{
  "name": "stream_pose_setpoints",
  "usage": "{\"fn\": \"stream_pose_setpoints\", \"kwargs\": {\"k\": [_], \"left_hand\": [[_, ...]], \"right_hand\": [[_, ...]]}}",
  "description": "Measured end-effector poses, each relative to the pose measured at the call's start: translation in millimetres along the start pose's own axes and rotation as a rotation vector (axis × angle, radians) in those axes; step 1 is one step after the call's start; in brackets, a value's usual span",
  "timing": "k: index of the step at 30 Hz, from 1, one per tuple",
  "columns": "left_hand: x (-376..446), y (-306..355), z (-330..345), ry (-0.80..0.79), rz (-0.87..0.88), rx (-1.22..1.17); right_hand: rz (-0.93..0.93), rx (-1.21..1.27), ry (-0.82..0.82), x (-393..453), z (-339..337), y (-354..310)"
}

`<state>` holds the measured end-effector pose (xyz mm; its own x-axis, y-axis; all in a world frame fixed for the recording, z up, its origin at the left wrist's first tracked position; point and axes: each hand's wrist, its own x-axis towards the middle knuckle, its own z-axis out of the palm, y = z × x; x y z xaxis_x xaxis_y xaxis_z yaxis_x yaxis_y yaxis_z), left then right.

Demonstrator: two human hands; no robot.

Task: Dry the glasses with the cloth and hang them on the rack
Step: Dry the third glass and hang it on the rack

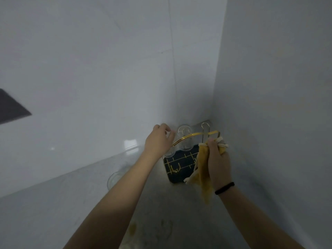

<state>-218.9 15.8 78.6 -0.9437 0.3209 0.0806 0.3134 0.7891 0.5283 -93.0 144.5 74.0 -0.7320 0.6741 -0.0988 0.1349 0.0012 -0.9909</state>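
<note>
Glasses are the subject: the left hand is raised at the rack's near-left corner, its fingers curled round an inverted clear glass, apparently being lowered onto a peg, though glare and blur make the exact contact hard to confirm. The right hand is clamped on a bunched yellow cloth that hangs down just beside the rack's right edge. A second inverted glass already sits on the rack, a dark tray with gold pegs and a curved gold handle, pushed into the corner of a pale counter. Another glass lies on the counter to the left, well apart. Both racked glasses stand with their long axis upright, rims pointing down. To finish this step well, keep the held glass vertical, centre its mouth over the peg, and release only once it settles.
</note>
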Motion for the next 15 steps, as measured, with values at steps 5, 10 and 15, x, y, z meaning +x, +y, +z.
{"fn": "stream_pose_setpoints", "kwargs": {"k": [5,10,15], "left_hand": [[-77.9,-35.2,-21.4,-0.009,-0.040,-0.067],[-160.3,-82.0,-28.5,-0.124,-0.083,-0.036],[-223.9,-125.4,-20.3,-0.270,-0.160,0.134]], "right_hand": [[0.038,0.011,-0.082,-43.5,11.4,9.4],[0.108,-0.025,-0.179,-96.1,25.3,25.2],[0.113,-0.089,-0.213,-142.0,31.4,43.3]]}}
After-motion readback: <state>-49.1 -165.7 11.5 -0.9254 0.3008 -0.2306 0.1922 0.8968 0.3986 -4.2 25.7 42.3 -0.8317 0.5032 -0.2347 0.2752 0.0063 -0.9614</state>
